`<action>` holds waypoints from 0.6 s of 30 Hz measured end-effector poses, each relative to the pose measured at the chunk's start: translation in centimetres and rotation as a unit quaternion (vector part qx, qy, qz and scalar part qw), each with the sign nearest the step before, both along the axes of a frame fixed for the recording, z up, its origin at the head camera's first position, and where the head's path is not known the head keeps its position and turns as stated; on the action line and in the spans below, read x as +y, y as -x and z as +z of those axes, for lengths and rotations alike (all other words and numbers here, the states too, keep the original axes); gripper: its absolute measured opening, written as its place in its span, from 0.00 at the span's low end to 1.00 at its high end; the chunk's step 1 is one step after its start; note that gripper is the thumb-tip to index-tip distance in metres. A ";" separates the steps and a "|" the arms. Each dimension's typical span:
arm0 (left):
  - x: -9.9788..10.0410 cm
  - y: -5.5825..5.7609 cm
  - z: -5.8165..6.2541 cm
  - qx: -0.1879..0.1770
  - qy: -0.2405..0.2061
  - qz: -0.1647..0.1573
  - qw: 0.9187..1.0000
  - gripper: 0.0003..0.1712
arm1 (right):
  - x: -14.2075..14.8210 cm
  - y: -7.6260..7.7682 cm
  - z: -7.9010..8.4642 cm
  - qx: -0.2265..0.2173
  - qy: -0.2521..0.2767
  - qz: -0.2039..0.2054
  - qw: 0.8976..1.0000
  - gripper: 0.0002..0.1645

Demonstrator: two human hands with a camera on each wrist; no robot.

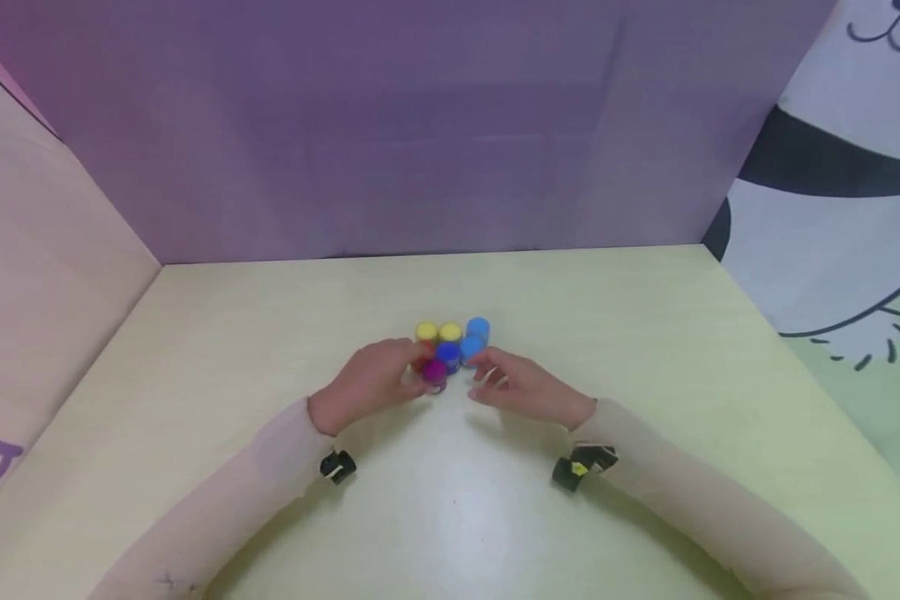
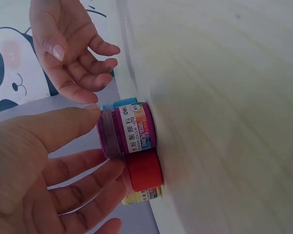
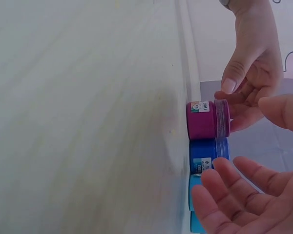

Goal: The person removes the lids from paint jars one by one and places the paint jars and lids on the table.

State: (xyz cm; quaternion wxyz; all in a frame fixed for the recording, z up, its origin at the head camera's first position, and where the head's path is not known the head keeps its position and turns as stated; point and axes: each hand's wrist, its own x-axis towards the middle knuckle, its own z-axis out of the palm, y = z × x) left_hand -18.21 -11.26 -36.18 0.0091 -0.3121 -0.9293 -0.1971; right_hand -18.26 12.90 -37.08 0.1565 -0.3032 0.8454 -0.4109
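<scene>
The magenta paint jar point(image 1: 434, 372) stands upright on the pale yellow-green table point(image 1: 645, 350), at the near edge of a tight cluster of small paint jars, its short axis vertical and its lid up. The left hand point(image 1: 371, 379) is the nearer one: its thumb and fingers curl round the jar's lid, as the left wrist view shows, with the red jar point(image 2: 144, 170) pressed against the jar's left side. The right hand point(image 1: 521, 385) hovers just to the right, fingers loosely spread and holding nothing, close to the dark blue jar point(image 1: 447, 354) and the light blue jars point(image 1: 474, 337). Two yellow jars point(image 1: 438, 332) sit behind, farther from both hands.
</scene>
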 end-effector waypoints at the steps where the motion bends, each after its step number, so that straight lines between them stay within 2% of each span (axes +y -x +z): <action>1: 0.0 0.0 0.0 -0.003 -0.001 0.001 1.000 0.16 | 0.0 0.0 0.0 0.000 -0.001 0.002 1.000 0.23; 6: 0.5 0.3 0.3 -0.016 -0.001 0.010 1.000 0.16 | -0.1 0.1 0.0 0.001 0.001 0.005 1.000 0.23; 12: 1.4 0.4 0.3 -0.032 0.020 0.026 0.999 0.18 | 0.0 0.3 -0.1 0.006 0.012 0.010 1.000 0.23; 18: 1.9 0.1 0.3 -0.045 0.035 0.029 0.998 0.18 | -0.1 0.2 0.1 0.007 0.008 0.014 1.000 0.22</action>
